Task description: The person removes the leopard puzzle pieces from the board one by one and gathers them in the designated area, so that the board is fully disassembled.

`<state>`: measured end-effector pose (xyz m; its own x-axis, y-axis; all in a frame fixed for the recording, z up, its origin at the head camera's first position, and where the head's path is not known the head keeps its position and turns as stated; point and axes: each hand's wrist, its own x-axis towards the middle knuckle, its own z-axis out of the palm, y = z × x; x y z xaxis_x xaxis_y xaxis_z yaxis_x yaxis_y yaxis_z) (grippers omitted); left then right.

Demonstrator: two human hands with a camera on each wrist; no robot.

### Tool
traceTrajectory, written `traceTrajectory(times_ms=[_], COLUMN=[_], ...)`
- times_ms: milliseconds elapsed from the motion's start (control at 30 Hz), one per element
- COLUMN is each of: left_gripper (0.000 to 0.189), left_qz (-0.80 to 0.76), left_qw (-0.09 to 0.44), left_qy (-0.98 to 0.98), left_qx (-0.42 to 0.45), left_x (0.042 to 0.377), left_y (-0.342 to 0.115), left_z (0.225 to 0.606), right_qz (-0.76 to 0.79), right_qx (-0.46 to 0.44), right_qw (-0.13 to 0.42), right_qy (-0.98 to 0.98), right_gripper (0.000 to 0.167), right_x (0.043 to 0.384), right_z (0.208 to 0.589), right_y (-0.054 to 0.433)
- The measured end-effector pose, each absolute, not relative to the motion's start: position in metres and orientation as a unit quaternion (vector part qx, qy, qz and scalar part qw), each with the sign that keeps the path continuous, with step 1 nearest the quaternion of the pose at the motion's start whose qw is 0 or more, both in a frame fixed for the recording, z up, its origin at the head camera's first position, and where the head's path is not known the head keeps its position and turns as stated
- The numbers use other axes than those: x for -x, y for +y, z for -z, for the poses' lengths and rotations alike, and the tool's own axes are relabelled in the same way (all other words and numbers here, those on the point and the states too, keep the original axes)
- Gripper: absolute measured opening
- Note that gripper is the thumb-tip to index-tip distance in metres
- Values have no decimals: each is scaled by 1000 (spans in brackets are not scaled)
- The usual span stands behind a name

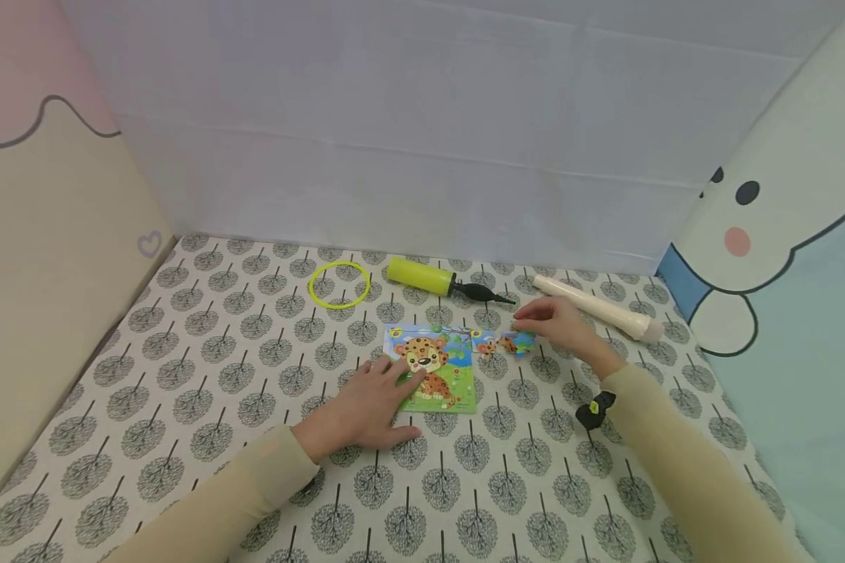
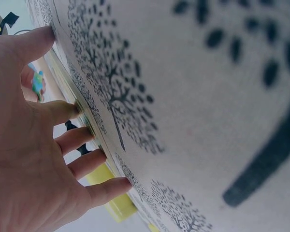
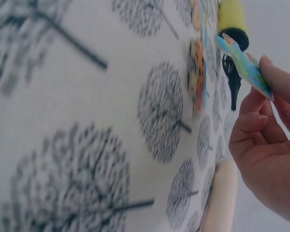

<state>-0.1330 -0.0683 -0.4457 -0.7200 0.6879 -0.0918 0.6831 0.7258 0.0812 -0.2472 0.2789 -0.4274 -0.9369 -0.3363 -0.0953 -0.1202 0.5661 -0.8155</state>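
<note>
A leopard picture puzzle (image 1: 433, 367), flat and square, lies on the cloth. The fingers of my left hand (image 1: 366, 399) are spread and touch its left edge; in the left wrist view that hand (image 2: 34, 130) holds nothing. My right hand (image 1: 556, 324) is beyond the puzzle's top right corner and pinches a blue and green puzzle piece (image 3: 246, 65) between thumb and fingers. In the right wrist view, the piece is raised off the cloth. Beneath it and to the left lie loose spotted puzzle pieces (image 1: 484, 344), beside the puzzle's upper right edge.
Behind the puzzle lie a yellow-green hand pump (image 1: 422, 277) with a black nozzle and a yellow ring (image 1: 339, 285). A cream tube-shaped object (image 1: 598, 306) lies beyond my right hand. A tree-print cloth (image 1: 253, 391) covers the surface, with walls at the back and sides.
</note>
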Motion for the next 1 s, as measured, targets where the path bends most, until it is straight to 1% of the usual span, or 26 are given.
traceTrajectory(times_ms=[233, 333, 467, 667, 1000], left_gripper=[87, 87, 87, 87, 84], left_qz=[-18, -16, -13, -16, -20], left_qw=[67, 67, 64, 61, 61], left_qy=[929, 930, 929, 928, 928], left_qx=[-364, -362, -364, -368, -367], left_x=[133, 133, 133, 133, 132], left_y=[-69, -68, -68, -68, -69], left_z=[446, 446, 446, 447, 445], right_qz=[426, 426, 421, 407, 350], right_qx=[90, 82, 75, 69, 76], right_qw=[133, 148, 153, 133, 94], right_qy=[891, 889, 891, 901, 929], right_gripper=[29, 30, 32, 31, 24], right_x=[247, 248, 249, 252, 256], right_z=[428, 429, 434, 441, 449], right_y=[305, 314, 323, 328, 321])
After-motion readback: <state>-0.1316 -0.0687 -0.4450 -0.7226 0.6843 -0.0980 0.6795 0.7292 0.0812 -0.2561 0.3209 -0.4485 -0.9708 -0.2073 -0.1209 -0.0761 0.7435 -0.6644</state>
